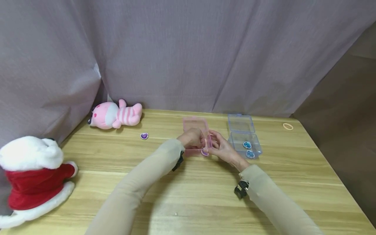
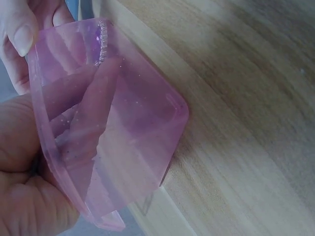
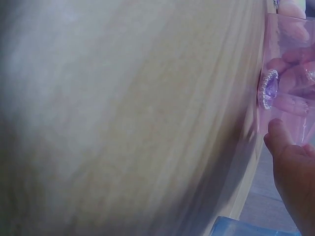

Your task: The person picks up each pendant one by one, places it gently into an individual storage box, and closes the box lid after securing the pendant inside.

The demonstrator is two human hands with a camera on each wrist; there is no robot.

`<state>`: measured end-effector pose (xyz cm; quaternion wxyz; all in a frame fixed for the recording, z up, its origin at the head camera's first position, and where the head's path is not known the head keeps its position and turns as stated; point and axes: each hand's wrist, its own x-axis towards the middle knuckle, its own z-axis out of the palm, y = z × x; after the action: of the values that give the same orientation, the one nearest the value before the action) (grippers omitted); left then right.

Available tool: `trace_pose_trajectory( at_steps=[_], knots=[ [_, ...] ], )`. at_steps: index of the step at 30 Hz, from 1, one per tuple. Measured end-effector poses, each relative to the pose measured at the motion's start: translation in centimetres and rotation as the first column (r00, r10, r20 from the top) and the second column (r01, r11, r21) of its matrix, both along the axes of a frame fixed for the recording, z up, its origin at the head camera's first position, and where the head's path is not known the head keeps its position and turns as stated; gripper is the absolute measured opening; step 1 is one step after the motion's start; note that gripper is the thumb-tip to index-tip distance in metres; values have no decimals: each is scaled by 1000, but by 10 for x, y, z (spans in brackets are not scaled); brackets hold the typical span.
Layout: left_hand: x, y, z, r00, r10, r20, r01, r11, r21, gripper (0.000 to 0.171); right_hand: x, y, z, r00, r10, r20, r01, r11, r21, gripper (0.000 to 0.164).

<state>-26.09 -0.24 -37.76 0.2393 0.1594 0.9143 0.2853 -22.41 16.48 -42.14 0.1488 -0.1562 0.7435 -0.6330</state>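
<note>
Right hand clamped on pink box. Left hand inside; cannot tell if pinching purple gem near its fingertips. Weak pinch may drop gem.

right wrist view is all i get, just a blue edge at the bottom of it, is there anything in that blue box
Observer: Yes, two blue gems with silvery rims lie in the blue box; the head view shows them.
Operator: ok and the pink box, can't see its lid, open or closed
Observer: Open. In the head view the lid is swung back on the side farther from the person.
Operator: anything on the table to the right of the blue box
Observer: Yes, a pale ring lies there, near the table's far right corner.
</note>
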Motion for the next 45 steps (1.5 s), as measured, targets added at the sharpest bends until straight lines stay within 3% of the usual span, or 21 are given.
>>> trace_pose_trajectory(
  at_steps=[5,12,15,20,23,26,28,32,35,39,45],
  knots=[
    [0,0,1,1000,-8,-8,7,1000,-22,9,0,0,1,1000,-11,-1,11,1000,15,83],
    [0,0,1,997,46,63,-48,999,27,11,0,0,1,1000,-9,5,9,1000,12,83],
    [2,-1,2,998,37,55,-39,998,41,13,1,1,0,1000,-9,4,9,1000,20,84],
    [1,-14,13,997,4,-77,6,991,137,13,3,0,-1,1000,-7,-1,7,1000,25,83],
    [-3,-38,23,992,71,-104,-41,962,272,15,2,-1,-1,1000,-7,-8,7,1000,27,83],
    [-7,-77,29,983,183,-35,-153,900,409,20,1,-2,0,1000,-5,-19,5,1000,30,83],
    [-9,-109,28,968,250,-18,-217,874,434,24,1,-2,0,1000,-3,-24,4,1000,31,83],
    [-7,-168,17,932,356,-64,-316,887,337,27,0,-1,1,1000,5,-27,-4,1000,31,83],
    [-2,-197,4,923,372,-100,-338,906,254,28,0,-1,1,1000,2,-25,-2,999,35,82],
    [3,-213,-11,931,342,-129,-307,923,230,28,0,0,1,1000,5,-19,-4,999,37,82],
    [5,-214,-22,927,321,-194,-274,933,234,27,0,-2,0,1000,9,-19,-8,999,33,82]
  ],
)
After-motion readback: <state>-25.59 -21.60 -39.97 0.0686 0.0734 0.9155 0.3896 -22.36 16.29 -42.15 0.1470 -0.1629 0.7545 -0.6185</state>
